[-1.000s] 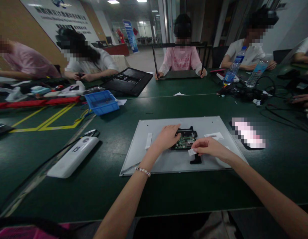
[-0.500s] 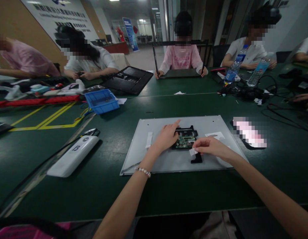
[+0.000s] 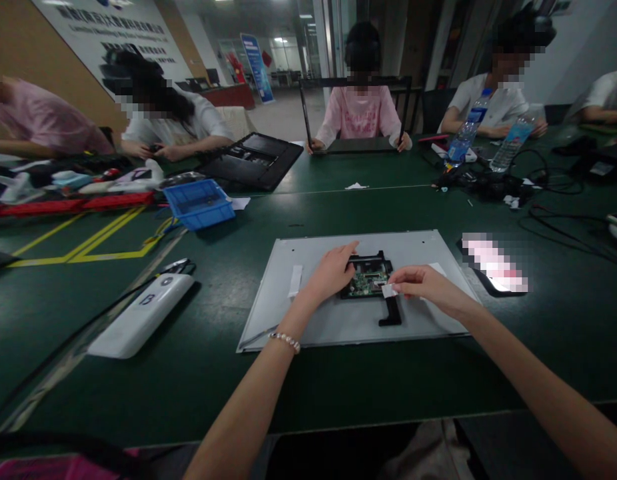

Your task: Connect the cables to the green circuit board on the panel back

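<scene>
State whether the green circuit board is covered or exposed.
Exposed, at least partly: the circuit board's green face shows inside the black frame.

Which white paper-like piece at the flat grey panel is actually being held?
The small white piece pinched by the bare right hand, near the green rectangular circuit board; the narrow white strip lies unheld on the flat grey panel, farther left.

The dark green worktop [image 3: 363, 387] is marked with yellow tape [image 3: 108, 256] at left; on it are laid a pale panel [image 3: 328, 328], a white device [image 3: 141, 317], a lit phone [image 3: 496, 263], a blue basket [image 3: 203, 220] and a black casing [image 3: 276, 165].
</scene>
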`<state>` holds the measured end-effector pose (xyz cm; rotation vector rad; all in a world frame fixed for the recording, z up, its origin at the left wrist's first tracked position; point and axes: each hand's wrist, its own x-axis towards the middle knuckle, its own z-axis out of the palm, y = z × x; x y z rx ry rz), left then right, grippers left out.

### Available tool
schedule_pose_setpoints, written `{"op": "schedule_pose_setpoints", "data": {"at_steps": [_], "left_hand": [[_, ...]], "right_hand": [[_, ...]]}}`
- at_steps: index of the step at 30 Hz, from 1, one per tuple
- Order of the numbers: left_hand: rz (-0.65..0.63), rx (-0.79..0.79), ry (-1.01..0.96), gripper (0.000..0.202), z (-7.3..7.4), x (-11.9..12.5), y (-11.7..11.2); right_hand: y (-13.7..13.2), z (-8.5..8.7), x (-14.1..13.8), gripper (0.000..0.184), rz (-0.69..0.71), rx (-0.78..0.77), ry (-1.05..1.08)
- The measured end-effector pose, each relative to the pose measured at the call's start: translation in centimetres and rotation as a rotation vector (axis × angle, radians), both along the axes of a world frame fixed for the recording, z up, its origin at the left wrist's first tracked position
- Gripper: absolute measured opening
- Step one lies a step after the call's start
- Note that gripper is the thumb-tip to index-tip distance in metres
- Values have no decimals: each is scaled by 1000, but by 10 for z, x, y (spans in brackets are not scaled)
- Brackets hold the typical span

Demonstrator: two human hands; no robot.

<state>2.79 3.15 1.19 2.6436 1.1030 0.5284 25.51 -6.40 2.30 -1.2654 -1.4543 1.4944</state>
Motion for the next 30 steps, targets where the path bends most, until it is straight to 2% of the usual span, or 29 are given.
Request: {"op": "schedule_pose_setpoints", "data": {"at_steps": [4, 10, 15, 17, 23, 26, 30], "left_hand": [[-1, 27, -10, 55, 3, 0, -2], [16, 49, -4, 55, 4, 1, -3], [22, 95, -32, 48, 8, 1, -6], [-10, 101, -50, 43, 14, 3, -12], [-230, 61, -30, 33, 32, 20, -45], [-275, 83, 29, 32, 31, 29, -57], [-291, 140, 120, 31, 21, 35, -62]], "right_hand": [[0, 2, 1, 16, -41, 9, -17], [5, 1, 15, 23, -219, -2, -31], [7, 2, 23, 18, -238, 56, -137], [7, 0, 23, 15, -233, 59, -165], [11, -15, 21, 15, -202, 47, -191], [14, -24, 20, 15, -179, 80, -197], [14, -30, 16, 18, -165, 186, -255]]}}
